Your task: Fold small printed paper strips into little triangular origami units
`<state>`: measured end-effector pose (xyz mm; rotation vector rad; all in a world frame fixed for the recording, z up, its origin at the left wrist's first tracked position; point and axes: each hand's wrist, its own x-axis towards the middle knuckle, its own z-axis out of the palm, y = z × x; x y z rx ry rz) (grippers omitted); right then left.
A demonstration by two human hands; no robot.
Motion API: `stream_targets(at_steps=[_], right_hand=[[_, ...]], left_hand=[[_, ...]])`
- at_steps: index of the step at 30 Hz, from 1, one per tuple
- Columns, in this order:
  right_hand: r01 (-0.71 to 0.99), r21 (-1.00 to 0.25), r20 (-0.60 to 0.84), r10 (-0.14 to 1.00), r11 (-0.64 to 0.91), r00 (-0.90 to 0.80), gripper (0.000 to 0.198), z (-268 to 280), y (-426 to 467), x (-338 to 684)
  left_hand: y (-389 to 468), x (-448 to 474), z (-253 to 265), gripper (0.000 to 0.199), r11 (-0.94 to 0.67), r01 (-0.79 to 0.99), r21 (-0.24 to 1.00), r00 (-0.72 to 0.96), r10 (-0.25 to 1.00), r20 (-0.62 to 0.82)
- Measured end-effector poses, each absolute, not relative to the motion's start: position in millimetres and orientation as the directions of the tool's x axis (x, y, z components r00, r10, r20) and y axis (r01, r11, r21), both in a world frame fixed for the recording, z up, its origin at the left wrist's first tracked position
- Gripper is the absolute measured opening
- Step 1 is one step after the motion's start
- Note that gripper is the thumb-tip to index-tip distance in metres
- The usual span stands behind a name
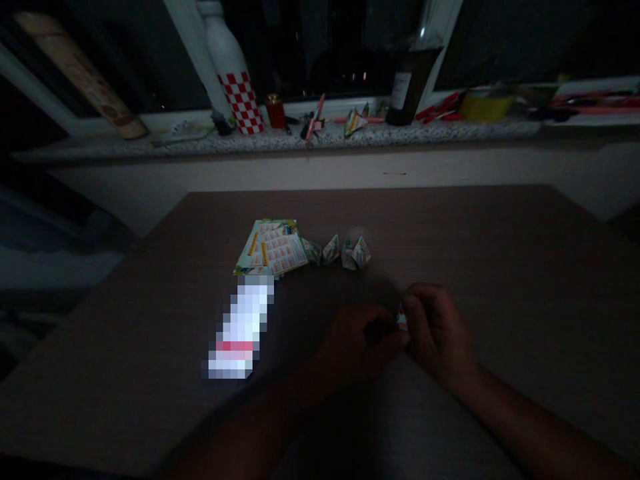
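Low over the table, both hands meet at a small folded piece of printed paper point(402, 317). My right hand point(440, 330) is closed, its thumb and fingers pinching the paper from the right. From the left, my left hand point(357, 340) grips the same piece between thumb and fingers, though its fingertips are dim. Most of the paper is hidden by the fingers. Beyond the hands stand several folded paper shapes point(331, 249) in a row. At their left end lies a fanned stack of printed paper sheets point(280, 248), with green edges and red figures.
A bright, blurred-out phone-like screen point(240, 327) lies on the table point(475, 233) left of my hands. Along the stone sill point(200, 147) stand a red-checked white bottle point(243, 100), a small red jar point(275, 112), a dark bottle point(401, 97) and a leaning tube point(80, 77). The room is dim.
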<state>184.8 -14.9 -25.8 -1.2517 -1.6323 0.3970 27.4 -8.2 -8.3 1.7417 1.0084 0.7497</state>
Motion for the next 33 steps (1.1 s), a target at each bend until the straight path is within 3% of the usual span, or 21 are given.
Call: stream_targets(at_steps=[4, 7, 9, 12, 15, 28, 33], right_hand=[[0.451, -0.821, 0.416, 0.908, 0.350, 0.051, 0.006, -27, -16, 184], [0.230, -0.940, 0.268, 0.963, 0.254, 0.031, 0.014, -25, -16, 188], [0.093, -0.971, 0.211, 0.974, 0.218, -0.082, 0.017, -23, -16, 192], [0.146, -0.947, 0.238, 0.932, 0.285, -0.274, 0.032, -20, -15, 197], [0.187, -0.925, 0.249, 0.900, 0.330, -0.358, 0.031, -17, -14, 198], [0.041, -0.960, 0.233, 0.876, 0.276, -0.423, 0.032, -22, -16, 196], [-0.029, -0.987, 0.154, 0.899, 0.155, -0.409, 0.042, -29, -19, 193]], left_hand=[[-7, 28, -6, 0.023, -0.197, 0.309, 0.930, 0.483, 0.875, 0.025], [-6, 26, -6, 0.023, -0.116, 0.232, 0.966, 0.463, 0.886, -0.005], [-5, 23, -7, 0.024, -0.053, 0.155, 0.986, 0.436, 0.900, -0.021], [-4, 21, -10, 0.026, 0.001, 0.070, 0.998, 0.414, 0.910, -0.031], [-5, 21, -12, 0.026, 0.014, 0.023, 1.000, 0.423, 0.906, -0.023], [-7, 19, -15, 0.030, -0.033, -0.014, 0.999, 0.475, 0.879, 0.036], [-8, 22, -16, 0.027, 0.040, -0.093, 0.995, 0.483, 0.875, 0.010]])
